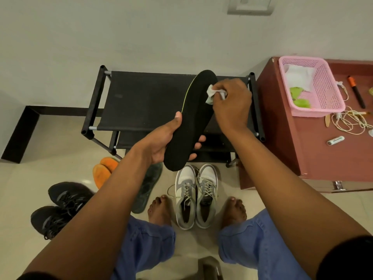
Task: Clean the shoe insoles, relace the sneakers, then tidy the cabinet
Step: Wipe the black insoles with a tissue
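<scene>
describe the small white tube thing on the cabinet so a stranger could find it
Start at the reddish-brown cabinet on the right, below the pink basket. Past the tangled cream laces, the white tube lies alone; unlike the orange-and-black pen, it is short, pale and stubby.

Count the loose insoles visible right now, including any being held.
3, possibly more hidden: a black insole held in the left hand, a dark insole on the floor under the left forearm, and an orange insole beside the rack.

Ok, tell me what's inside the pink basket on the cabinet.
The pink basket holds a white pouch-like item and a few green pieces. The near wall hides the part of the floor closest to the camera, so anything lying there cannot be seen.
</scene>
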### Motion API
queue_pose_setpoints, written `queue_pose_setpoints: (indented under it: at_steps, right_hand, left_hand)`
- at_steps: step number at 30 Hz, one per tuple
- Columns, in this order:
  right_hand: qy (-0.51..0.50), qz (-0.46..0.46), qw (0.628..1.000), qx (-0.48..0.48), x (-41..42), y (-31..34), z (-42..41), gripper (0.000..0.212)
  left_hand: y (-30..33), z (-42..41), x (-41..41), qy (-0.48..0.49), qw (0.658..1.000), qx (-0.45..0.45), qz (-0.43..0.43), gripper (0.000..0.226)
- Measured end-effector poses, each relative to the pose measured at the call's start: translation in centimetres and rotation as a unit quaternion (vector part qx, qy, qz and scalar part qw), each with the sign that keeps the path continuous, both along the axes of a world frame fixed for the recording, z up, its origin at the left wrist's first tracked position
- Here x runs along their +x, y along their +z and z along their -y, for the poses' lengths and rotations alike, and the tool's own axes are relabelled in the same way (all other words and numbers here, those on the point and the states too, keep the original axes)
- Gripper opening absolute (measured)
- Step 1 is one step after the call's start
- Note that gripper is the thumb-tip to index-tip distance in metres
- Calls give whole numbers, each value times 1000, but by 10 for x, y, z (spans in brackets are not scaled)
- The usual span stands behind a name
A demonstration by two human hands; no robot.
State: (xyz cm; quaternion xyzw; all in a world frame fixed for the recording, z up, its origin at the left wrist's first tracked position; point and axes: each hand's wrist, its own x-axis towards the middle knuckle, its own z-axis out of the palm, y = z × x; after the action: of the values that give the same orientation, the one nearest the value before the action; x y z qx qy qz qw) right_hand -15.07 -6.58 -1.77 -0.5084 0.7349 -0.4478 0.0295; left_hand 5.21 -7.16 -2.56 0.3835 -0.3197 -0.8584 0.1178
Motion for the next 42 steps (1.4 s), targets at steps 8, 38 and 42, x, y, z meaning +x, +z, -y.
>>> queue_pose_setpoints:
  at_steps: [8, 38, 42]
  right_hand:
    - [38, 10, 999, 15, -5, -1, -2, 20]
    - [300, -50, 949, 80, 81, -1, -29, 17]
    - [216, -32, 975, 48, 65, 2, -19, 15]
  left_hand:
    - [1, 2, 3, 8, 1000, -2, 12, 73]
    - [11, 4, 0, 222, 973, -3, 69, 72]
    - [3, 0, -5, 163, 986, 5, 31, 70]
